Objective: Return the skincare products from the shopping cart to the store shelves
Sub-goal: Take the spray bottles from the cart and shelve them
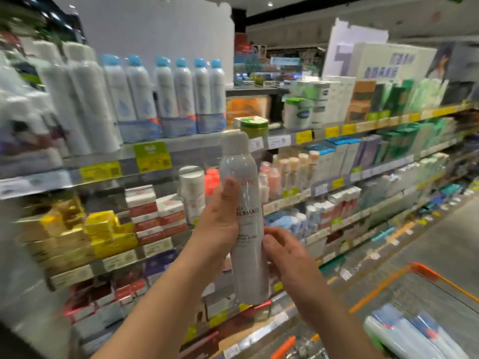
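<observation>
A shop aisle runs away to the right, its grey floor (pixel 427 244) marked with an orange line, and tiered store shelves (pixel 181 147) edged with yellow and green price tags fill the left and centre. The top tier carries tall white spray cans with blue caps (pixel 166 97), smooth and cylindrical; lower tiers hold yellow cartons (pixel 103 229) and red-and-white boxes (pixel 153 211), much of it blurred.

In front of the shelves a tall white thermal water spray can (pixel 245 216) stands upright in the air, wrapped in glossy clear film, with a rounded white cap and partly legible orange and grey lettering. The left hand (pixel 220 221) grips its middle, thumb curled across the front and the fingers out of sight behind the can. The right hand (pixel 287 257) lies against the lower right side of the can, fingers loosely bent and touching it; whether they truly clasp it cannot be told.

At lower right the orange rim of the shopping cart (pixel 435 275) shows, with more film-wrapped white spray cans (pixel 404 335) lying inside.
</observation>
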A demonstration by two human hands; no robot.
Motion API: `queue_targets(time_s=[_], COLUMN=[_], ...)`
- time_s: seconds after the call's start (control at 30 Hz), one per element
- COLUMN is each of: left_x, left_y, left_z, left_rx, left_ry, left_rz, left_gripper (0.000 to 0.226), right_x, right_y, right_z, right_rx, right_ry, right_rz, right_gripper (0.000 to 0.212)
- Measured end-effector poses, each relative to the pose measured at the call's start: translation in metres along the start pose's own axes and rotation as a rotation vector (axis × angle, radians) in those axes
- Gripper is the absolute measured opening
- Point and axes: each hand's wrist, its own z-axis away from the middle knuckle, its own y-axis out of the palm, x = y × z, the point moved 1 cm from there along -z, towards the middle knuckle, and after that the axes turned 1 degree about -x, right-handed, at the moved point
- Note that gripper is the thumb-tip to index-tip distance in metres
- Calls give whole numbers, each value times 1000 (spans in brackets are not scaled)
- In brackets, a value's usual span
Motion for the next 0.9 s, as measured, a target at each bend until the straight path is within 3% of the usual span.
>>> queue_targets(time_s=[0.17,0.3,0.4,0.47,0.6,0.8,0.9], left_x=[-39,-63,-75,-81,-90,-99,-100], left_y=[-82,-143,-188,-215,-253,-284,-302], left_z=[-1,-1,-4,-6,-15,-28,-36], left_rx=[-72,-94,-145,-179,-208,-236,-358], left_ry=[94,166,203,195,160,252,283], left_rz=[4,-10,-48,-68,-101,-248,-370], left_gripper=[70,50,88,97,69,29,36], right_x=[24,39,51,57,64,89,109], right_y=[87,155,201,226,264,293,306], right_z=[-21,-42,-52,-58,-75,-113,-134], right_rx=[164,203,189,193,160,99,136], right_ry=[-65,-136,-210,-239,-260,-315,-340], right_rz=[56,145,220,219,203,121,25], right_gripper=[45,54,51,48,45,45,45])
